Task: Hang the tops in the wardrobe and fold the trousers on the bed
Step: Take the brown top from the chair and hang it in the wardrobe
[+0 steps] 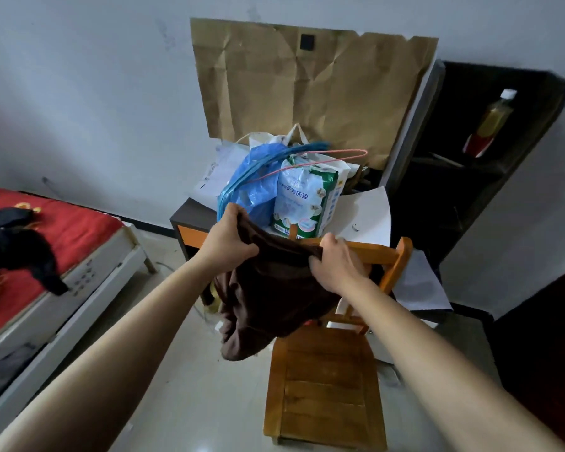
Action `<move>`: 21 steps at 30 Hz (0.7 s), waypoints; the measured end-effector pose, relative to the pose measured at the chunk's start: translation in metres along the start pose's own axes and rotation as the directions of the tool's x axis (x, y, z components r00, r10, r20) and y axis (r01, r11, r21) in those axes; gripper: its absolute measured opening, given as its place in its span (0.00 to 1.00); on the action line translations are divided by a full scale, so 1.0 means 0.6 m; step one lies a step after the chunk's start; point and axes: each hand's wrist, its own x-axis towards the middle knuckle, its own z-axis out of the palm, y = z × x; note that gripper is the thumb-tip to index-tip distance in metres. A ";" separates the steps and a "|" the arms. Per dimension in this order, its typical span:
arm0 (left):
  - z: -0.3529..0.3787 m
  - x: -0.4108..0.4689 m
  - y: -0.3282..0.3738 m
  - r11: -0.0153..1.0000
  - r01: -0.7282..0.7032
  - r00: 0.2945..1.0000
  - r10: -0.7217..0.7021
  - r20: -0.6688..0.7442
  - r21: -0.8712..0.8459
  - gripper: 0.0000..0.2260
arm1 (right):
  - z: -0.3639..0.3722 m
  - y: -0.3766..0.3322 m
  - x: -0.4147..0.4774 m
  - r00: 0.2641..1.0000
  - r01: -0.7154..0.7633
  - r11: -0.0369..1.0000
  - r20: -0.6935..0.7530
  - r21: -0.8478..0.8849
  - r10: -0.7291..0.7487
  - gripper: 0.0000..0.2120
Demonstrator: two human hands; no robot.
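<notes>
Looking down over both bare forearms, my left hand [229,239] is curled around the top edge of a brown garment [274,298], with the fingers bunched into the cloth and the thumb on the near side. My right hand [336,265] grips the same edge further right, knuckles toward me and fingers folded over the fabric. Between the two hands the edge sags in a short line. The rest of the garment hangs down in crumpled folds, clear of the floor [190,370]. I cannot tell from its shape whether it is a top or trousers.

The garment hangs in front of a wooden chair [323,386] and covers the left part of its backrest. My right hand is just in front of the top rail. The seat lies below and to the right of the hanging cloth.

The bed [88,275] is off to my left with a red cover. A pile of black clothes [10,246] lies on it, one end drooping over the side.

Behind the chair stands a small dark table [190,220] with an orange front. It carries a blue plastic bag [258,187], a white and green pack [307,197] and white sheets of paper [369,216]. Creased brown paper [307,83] is fixed to the wall above. To the right is a dark open cabinet [454,197] with a bottle [493,122] on a shelf inside.
</notes>
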 end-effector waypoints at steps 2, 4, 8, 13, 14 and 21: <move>-0.022 -0.010 -0.029 0.986 -0.010 0.999 0.003 0.039 0.167 0.21 | -0.006 -0.023 0.011 0.997 0.079 0.996 -0.010 -0.036 -0.080 0.14; -0.039 -0.022 -0.061 0.971 0.042 0.999 -0.045 0.008 0.235 0.19 | -0.009 -0.053 0.021 0.985 0.167 0.984 -0.031 -0.065 -0.170 0.09; -0.069 -0.060 -0.117 0.946 0.236 0.958 -0.189 -0.216 0.221 0.11 | -0.014 -0.133 0.031 0.969 0.241 0.965 0.028 0.103 -0.245 0.12; -0.133 -0.141 -0.162 0.904 0.419 0.779 -0.312 -0.544 0.082 0.11 | 0.006 -0.236 0.028 0.895 0.044 0.803 0.334 0.595 -0.297 0.12; -0.148 -0.164 -0.167 0.889 0.452 0.735 -0.327 -0.594 0.070 0.10 | 0.011 -0.252 0.024 0.866 0.017 0.781 0.381 0.624 -0.323 0.11; -0.187 -0.368 -0.169 0.755 0.597 0.324 -0.534 -0.781 -0.269 0.02 | 0.083 -0.343 -0.028 0.593 0.539 0.718 0.407 0.440 -0.695 0.12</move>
